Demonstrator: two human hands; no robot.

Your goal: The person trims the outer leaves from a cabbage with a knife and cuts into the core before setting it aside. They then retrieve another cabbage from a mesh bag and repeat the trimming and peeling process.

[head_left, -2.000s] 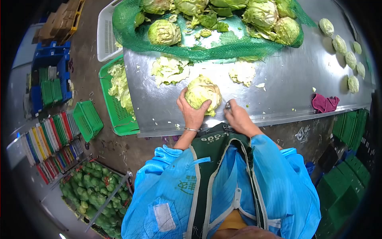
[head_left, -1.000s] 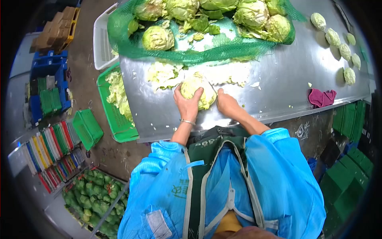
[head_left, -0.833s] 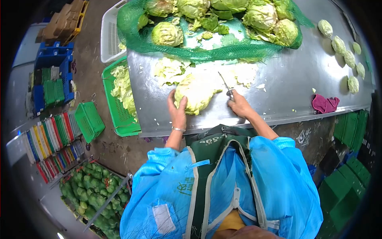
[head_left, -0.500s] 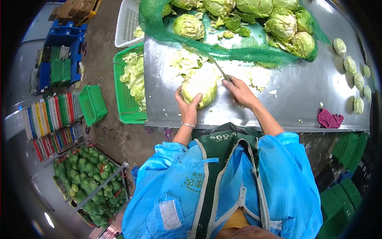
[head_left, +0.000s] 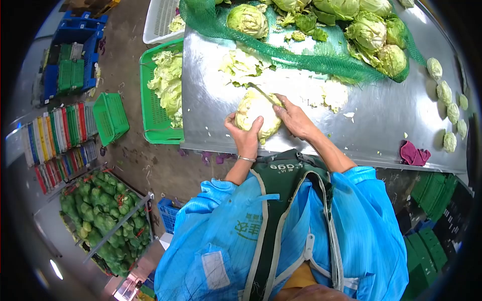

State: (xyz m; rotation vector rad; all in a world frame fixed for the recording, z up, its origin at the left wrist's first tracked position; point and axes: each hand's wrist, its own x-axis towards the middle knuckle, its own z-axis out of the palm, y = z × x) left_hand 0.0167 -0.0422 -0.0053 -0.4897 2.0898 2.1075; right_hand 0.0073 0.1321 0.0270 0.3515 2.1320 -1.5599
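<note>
A pale cabbage (head_left: 257,111) rests on the metal table near its front edge. My left hand (head_left: 244,132) grips it from the lower left, thumb across its near side. In my right hand (head_left: 294,118) is a knife (head_left: 262,92), its narrow blade lying over the top of the cabbage. The knife's handle is hidden in my closed fingers. Loose cabbage leaves (head_left: 242,65) lie just beyond the cabbage, with more trimmings (head_left: 331,94) to the right.
Several whole cabbages (head_left: 365,31) sit on green netting (head_left: 301,61) at the table's back. Small wrapped-looking pale heads (head_left: 444,92) line the right side. A maroon cloth (head_left: 414,152) lies at the front edge. Left of the table stand a green crate (head_left: 154,131) of leaves and a white crate (head_left: 159,24).
The knife has moved left and down, from beside the cabbage to over its top. My right hand has come close against the cabbage. The view has shifted slightly.
</note>
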